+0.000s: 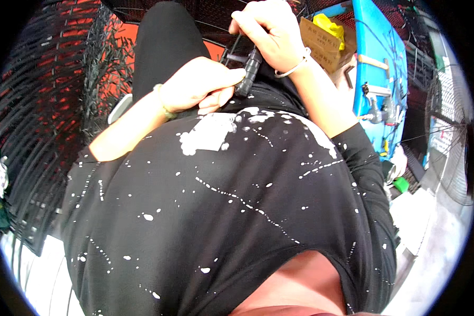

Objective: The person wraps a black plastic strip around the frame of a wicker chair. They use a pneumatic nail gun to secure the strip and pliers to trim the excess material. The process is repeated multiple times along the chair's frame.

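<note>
A short black ribbed cylinder (249, 72), like a hose fitting or a grip, is held between my hands above my lap. My left hand (203, 83) is closed at its lower end, with thumb and forefinger pressed against it. Higher up, my right hand (266, 34) curls closed over the upper end, and its palm hides that part. Thin dark rods (235, 46) show just below the right fingers. I cannot make out whether they belong to the cylinder.
Many long black tubes (42, 105) hang in curved rows at left. Beside them, small black strips (102, 79) are heaped against red. At right are a cardboard box (321, 45) with a yellow bag (329, 26) and a blue bench (371, 31) bearing a metal fixture (379, 102).
</note>
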Available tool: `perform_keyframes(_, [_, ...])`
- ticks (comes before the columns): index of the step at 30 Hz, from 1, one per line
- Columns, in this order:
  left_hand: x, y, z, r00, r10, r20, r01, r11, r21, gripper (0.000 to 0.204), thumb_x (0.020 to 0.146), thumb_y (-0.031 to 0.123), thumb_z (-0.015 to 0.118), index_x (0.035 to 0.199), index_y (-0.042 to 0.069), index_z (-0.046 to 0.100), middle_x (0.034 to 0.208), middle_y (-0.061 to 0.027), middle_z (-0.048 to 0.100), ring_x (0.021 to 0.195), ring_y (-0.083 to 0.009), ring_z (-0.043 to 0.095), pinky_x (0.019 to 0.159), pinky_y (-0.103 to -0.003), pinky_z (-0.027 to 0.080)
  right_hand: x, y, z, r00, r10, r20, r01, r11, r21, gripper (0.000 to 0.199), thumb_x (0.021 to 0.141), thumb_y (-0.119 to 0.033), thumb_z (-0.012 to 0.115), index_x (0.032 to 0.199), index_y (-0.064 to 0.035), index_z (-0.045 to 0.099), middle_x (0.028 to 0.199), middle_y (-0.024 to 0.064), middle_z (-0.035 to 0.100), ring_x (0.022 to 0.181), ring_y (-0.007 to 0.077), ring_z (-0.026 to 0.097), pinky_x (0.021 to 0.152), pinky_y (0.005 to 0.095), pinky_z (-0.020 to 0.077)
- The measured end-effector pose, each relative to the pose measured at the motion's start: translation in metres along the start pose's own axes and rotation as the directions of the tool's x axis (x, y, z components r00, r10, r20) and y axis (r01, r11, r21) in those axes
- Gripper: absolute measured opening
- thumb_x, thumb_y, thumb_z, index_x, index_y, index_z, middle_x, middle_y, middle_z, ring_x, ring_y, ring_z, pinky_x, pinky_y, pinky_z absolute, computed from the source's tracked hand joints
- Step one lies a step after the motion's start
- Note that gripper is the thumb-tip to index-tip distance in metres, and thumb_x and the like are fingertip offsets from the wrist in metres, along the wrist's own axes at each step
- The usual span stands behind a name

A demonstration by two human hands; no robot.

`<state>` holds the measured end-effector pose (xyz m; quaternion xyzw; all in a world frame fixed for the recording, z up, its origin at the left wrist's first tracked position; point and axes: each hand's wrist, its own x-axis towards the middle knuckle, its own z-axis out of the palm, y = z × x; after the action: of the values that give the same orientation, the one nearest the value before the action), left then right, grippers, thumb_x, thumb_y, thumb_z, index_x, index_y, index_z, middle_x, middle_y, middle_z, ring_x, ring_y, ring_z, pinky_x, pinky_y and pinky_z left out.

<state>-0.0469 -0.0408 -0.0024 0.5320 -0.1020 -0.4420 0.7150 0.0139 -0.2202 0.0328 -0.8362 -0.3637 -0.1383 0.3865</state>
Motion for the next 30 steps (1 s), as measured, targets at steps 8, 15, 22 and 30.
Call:
perform_keyframes(8, [-0.014, 0.015, -0.006, 0.856, 0.505, 0.111, -0.473, 0.679, 0.562, 0.034, 0.095, 0.022, 0.053, 0.068, 0.002, 0.059, 0.054, 0.0010, 0.052, 0.041, -0.0050, 0.042, 0.040, -0.022, 0.033, -0.038, -0.045, -0.038, 0.984, 0.143, 0.107, -0.148, 0.988, 0.036, 0.013, 0.080, -0.005, 0.064, 0.092, -0.0039, 0.069, 0.086, 0.0085, 0.064, 0.081, 0.0221, 0.062, 0.076, 0.0309, 0.0485])
perform_keyframes(15, [-0.005, 0.030, -0.008, 0.905, 0.412, 0.101, -0.404, 0.766, 0.500, 0.031, 0.093, 0.021, 0.056, 0.069, 0.002, 0.061, 0.053, 0.0012, 0.051, 0.040, -0.0044, 0.045, 0.040, -0.020, 0.033, -0.057, -0.071, -0.034, 0.643, 0.645, 0.412, -0.765, 0.516, 0.386, 0.020, 0.087, -0.011, 0.064, 0.104, -0.0011, 0.065, 0.080, -0.0004, 0.062, 0.055, 0.0028, 0.049, 0.050, 0.0164, 0.0383])
perform_keyframes(22, [-0.006, 0.021, -0.009, 0.884, 0.454, 0.116, -0.455, 0.772, 0.444, 0.019, 0.091, 0.019, 0.060, 0.080, 0.003, 0.063, 0.057, 0.0034, 0.051, 0.046, -0.0031, 0.048, 0.043, -0.019, 0.035, -0.061, -0.059, -0.030, 0.561, 0.676, 0.477, -0.810, 0.329, 0.485, 0.013, 0.087, -0.012, 0.065, 0.095, -0.0016, 0.064, 0.076, -0.0003, 0.062, 0.055, 0.0030, 0.048, 0.050, 0.0158, 0.0374])
perform_keyframes(30, [-0.034, 0.016, -0.009, 0.870, 0.470, -0.150, -0.406, 0.855, 0.324, 0.026, 0.094, 0.013, 0.051, 0.118, 0.003, 0.053, 0.098, -0.0027, 0.059, 0.071, -0.0060, 0.052, 0.062, -0.019, 0.043, -0.094, -0.047, -0.053, 0.642, 0.592, 0.487, -0.745, 0.333, 0.578, 0.022, 0.089, -0.009, 0.059, 0.109, -0.0009, 0.063, 0.079, -0.0004, 0.059, 0.063, 0.0048, 0.052, 0.059, 0.0186, 0.0447])
